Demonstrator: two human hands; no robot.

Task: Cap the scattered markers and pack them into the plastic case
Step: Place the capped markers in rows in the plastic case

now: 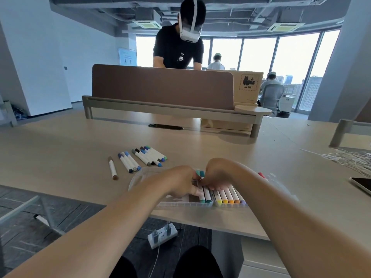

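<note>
A clear plastic case (184, 204) lies at the table's near edge, its lid (138, 178) open to the left. Inside it, capped white markers (226, 195) lie side by side with teal, yellow, orange and purple caps. My left hand (181, 182) and my right hand (217, 174) are both over the case, fingers curled down on the teal-capped markers (205, 194). Which marker each hand grips is hidden. On the table behind the case lie several loose capped markers (148, 155) in blue, grey and green, and a brown one (112, 168).
A red-capped marker (261, 174) pokes out beyond my right forearm. White cables (349, 159) and a dark phone (361, 185) lie at the right. A brown desk divider (162, 87) stands behind, with a person wearing a headset beyond it. A cardboard box (249, 86) sits at its right.
</note>
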